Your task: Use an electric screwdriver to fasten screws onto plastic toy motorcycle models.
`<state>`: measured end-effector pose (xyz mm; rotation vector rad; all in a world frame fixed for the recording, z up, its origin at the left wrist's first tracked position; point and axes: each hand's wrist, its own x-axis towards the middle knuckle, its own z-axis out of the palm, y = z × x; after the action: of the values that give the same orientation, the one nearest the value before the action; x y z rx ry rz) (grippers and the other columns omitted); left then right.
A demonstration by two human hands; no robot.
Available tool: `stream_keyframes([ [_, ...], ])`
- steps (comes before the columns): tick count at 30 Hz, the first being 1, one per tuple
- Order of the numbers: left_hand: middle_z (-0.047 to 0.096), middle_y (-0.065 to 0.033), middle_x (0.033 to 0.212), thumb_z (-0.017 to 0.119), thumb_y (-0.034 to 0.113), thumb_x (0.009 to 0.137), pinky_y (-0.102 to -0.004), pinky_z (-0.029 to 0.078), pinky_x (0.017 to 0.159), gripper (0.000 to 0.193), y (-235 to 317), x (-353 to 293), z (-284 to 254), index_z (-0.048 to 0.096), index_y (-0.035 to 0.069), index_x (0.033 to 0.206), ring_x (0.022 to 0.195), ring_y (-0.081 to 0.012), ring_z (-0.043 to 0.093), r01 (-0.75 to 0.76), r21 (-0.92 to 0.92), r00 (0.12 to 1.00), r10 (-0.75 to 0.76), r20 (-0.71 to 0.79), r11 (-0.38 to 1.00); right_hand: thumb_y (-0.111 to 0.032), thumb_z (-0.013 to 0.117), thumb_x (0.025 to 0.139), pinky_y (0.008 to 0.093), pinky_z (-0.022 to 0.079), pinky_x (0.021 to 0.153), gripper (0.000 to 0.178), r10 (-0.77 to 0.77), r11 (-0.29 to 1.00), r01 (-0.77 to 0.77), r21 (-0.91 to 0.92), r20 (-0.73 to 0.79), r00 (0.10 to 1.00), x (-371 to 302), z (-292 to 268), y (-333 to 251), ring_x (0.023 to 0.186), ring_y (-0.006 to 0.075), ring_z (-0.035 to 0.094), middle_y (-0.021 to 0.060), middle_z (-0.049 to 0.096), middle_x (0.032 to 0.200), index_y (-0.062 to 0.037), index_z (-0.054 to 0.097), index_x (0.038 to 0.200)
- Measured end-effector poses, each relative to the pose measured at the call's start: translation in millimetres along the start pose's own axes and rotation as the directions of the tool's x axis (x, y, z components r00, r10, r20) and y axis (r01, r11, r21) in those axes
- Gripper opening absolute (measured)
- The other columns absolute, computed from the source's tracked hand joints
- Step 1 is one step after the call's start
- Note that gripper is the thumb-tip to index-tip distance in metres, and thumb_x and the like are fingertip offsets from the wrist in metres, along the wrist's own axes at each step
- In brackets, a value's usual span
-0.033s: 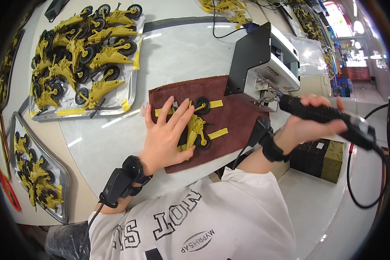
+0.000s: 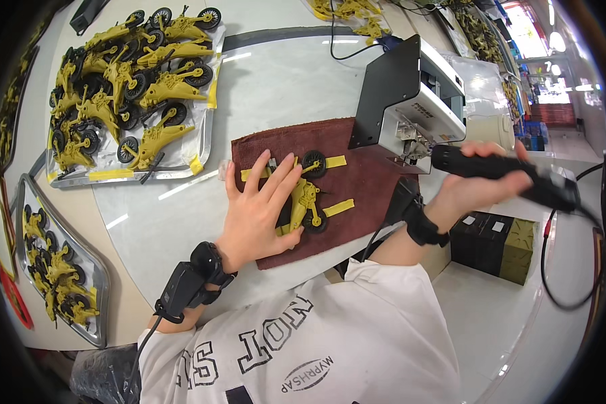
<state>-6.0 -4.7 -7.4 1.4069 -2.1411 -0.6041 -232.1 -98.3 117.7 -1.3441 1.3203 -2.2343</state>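
My left hand (image 2: 259,209) lies flat with its fingers spread over a yellow toy motorcycle (image 2: 305,198) with black wheels. It covers part of the toy, which rests on a dark red cloth mat (image 2: 370,192). Strips of yellow tape (image 2: 339,207) stick out beside the toy. In my right hand (image 2: 481,185) is a black electric screwdriver (image 2: 478,163), its fingers wrapped round the body. The screwdriver's tip end is at the front of a black-and-white screw feeder (image 2: 411,108); whether the bit holds a screw is too small to tell.
A large tray (image 2: 131,176) of yellow toy motorcycles stands at the far left, and a smaller tray (image 2: 102,296) of them nearer. Beneath my right forearm are black and olive boxes (image 2: 495,246). The screwdriver's cable (image 2: 544,269) loops at the right.
My right hand and the screwdriver have shifted slightly, the handle's front end a little toward the feeder. The cable has swung. My left hand and the toy stay put.
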Motion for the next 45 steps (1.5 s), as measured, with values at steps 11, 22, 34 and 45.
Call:
stream_keyframes([
  [11,0.036,-0.0061,0.139,0.069,0.038,0.058,-0.0605,0.002,0.103,0.079,1.3,-0.9,-1.3,0.044,0.018,0.130,0.130,-0.0329,0.026,-0.018,-0.019,1.000,0.019,0.006,1.000,-0.071,0.044,0.076,0.0331,0.037,0.042,0.078,0.130,0.881,-0.299,0.367,0.421,0.898,-85.8,-13.0,-26.7,0.043,0.0192,0.046,0.0091,0.050,0.059,-0.0059,0.037,0.118],
  [22,0.035,-0.0060,0.140,0.069,0.040,0.058,-0.0588,0.002,0.103,0.079,-2.4,-2.7,-3.5,0.045,0.018,0.129,0.130,-0.0321,0.026,-0.007,-0.030,1.000,0.007,0.004,1.000,-0.067,0.055,0.072,0.0350,0.048,0.053,0.088,0.094,0.861,-0.354,0.364,0.570,0.816,-116.7,11.8,-4.2,0.055,0.0240,0.054,0.0136,0.055,0.070,-0.0011,0.025,0.121],
  [34,0.036,-0.0062,0.139,0.069,0.040,0.058,-0.0576,0.003,0.103,0.077,-4.6,-1.8,-1.6,0.046,0.018,0.128,0.129,-0.0329,0.026,0.000,-0.035,1.000,0.000,0.009,0.999,-0.059,0.062,0.074,0.0289,0.044,0.048,0.067,0.186,0.896,-0.405,0.181,0.675,0.714,-121.1,21.3,5.8,0.050,0.0177,0.051,0.0088,0.054,0.068,-0.0083,0.037,0.111],
  [45,0.037,-0.0068,0.138,0.070,0.040,0.057,-0.0571,0.005,0.104,0.077,-5.0,-1.9,0.3,0.046,0.016,0.127,0.129,-0.0328,0.027,-0.016,-0.012,1.000,0.016,-0.010,1.000,-0.071,0.047,0.076,0.0313,0.041,0.048,0.079,-0.121,0.989,0.106,0.100,0.155,0.980,-30.8,-2.7,-32.4,0.047,0.0175,0.046,0.0072,0.052,0.063,-0.0095,0.037,0.124],
])
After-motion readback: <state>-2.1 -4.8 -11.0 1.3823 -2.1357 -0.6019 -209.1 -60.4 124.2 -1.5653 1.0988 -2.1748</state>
